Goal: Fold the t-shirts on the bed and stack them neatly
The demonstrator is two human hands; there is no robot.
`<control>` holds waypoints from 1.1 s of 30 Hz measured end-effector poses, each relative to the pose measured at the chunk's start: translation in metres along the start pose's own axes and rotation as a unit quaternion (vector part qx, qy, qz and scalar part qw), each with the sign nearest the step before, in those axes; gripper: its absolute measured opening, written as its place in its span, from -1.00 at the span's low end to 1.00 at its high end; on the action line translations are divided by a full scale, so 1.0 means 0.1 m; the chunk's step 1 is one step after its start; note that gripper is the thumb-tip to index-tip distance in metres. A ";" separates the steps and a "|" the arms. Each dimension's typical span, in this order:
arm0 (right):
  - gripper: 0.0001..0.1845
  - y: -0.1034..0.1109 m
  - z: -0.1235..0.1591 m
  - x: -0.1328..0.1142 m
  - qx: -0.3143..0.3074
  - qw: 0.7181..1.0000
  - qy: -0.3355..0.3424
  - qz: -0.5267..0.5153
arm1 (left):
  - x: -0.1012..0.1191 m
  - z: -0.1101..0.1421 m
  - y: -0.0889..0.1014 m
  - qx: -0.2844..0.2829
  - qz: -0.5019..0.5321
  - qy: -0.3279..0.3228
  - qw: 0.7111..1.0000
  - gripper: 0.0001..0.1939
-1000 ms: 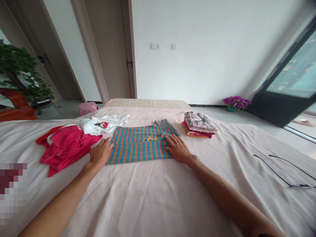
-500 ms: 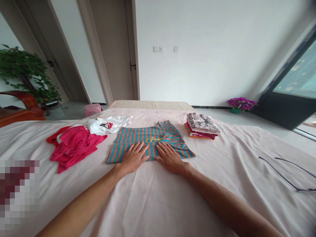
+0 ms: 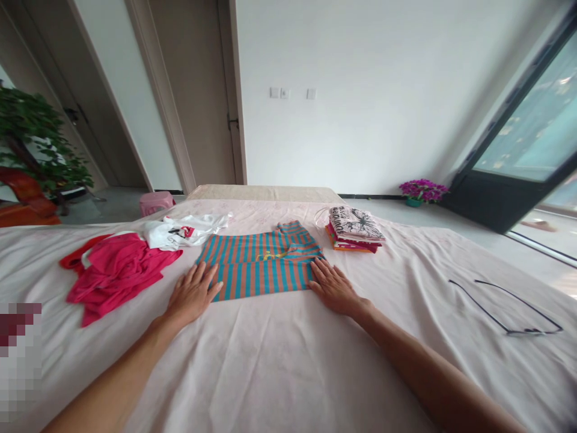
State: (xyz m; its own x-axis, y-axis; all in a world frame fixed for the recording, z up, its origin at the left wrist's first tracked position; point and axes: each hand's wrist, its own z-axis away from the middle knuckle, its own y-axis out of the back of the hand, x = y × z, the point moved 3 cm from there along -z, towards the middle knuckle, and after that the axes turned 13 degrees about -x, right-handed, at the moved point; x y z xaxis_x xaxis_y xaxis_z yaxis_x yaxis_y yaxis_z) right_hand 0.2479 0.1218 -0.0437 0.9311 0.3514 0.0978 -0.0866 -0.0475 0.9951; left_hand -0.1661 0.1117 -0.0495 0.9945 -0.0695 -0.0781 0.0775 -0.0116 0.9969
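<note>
A striped teal and orange-brown shirt (image 3: pixel 256 276) lies spread on the pale sheet, its near part folded over and a yellow print showing near the middle. My left hand (image 3: pixel 193 291) rests flat on its left end, fingers stretched and slightly apart. On the right end lies my right hand (image 3: pixel 333 285), also flat with the fingers out. Neither hand grips the cloth. Left of the shirt are a crumpled pink-red garment (image 3: pixel 121 270) and a white garment (image 3: pixel 187 230) with a dark and red print. Beyond my right hand sits a stack of folded clothes (image 3: pixel 356 228), a pink printed one on top.
The pale sheet (image 3: pixel 270 373) has wrinkles. A pair of glasses (image 3: pixel 507 313) lies to the right with its arms unfolded. Past the sheet's far side stand a pink stool (image 3: pixel 156 203) and a pot of purple flowers (image 3: pixel 424 190). A leafy plant (image 3: pixel 40 132) is at the left.
My hands have slid apart from the shirt's middle, the left one to its left end and the right one to its right end. The view has turned slightly right.
</note>
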 end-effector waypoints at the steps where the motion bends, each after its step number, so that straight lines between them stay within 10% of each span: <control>1: -0.38 0.05 0.03 0.04 -0.018 1.000 -0.005 -0.007 | -0.01 0.02 0.00 0.003 0.000 0.007 1.000 -0.35; 9: -0.59 0.70 -0.27 0.13 -0.036 0.994 -0.057 -0.091 | 0.35 0.00 0.18 0.098 0.035 -0.113 0.988 -0.52; 14: -0.49 0.59 -0.68 -0.23 -0.012 0.991 0.075 -0.109 | 0.57 -0.06 0.15 0.058 0.052 -0.172 0.982 -0.46; 22: -0.31 0.10 -1.08 -0.02 -0.071 0.994 0.059 -0.062 | 0.07 -0.15 0.01 0.004 0.034 -0.069 0.997 -0.36; 33: -0.56 0.47 -1.84 0.32 -0.074 0.987 -0.104 -0.101 | 0.04 -0.21 0.03 -0.011 0.005 0.021 1.000 -0.38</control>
State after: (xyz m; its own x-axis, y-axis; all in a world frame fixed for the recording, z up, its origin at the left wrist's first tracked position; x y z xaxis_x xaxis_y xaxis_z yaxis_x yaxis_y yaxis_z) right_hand 0.2085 0.3032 0.0089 0.9858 0.1398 -0.0925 0.0719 0.1460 0.9867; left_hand -0.1606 0.1321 -0.0470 0.9973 -0.0275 -0.0675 0.0678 0.0106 0.9976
